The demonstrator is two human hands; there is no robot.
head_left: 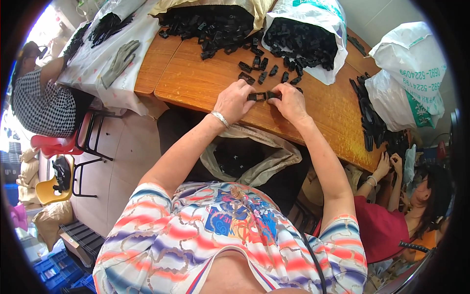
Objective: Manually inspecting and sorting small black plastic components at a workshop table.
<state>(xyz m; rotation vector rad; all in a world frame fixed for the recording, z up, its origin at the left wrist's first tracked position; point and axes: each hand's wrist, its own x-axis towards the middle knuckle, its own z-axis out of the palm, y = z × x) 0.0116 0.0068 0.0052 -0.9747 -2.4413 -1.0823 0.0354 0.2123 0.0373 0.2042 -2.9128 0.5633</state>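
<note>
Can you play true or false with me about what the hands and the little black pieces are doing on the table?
1. Both hands hold black plastic pieces together. True: the left hand and the right hand meet on the black plastic pieces.
2. The table is made of glass. False: the table is brown wood.
3. A bracelet sits on the left wrist. True: a silver bracelet is there.
4. The white sack behind the hands is full of red balls. False: the white sack holds a heap of black parts.
5. A grey glove lies on the white cloth. True: the grey glove rests on the white cloth.
</note>
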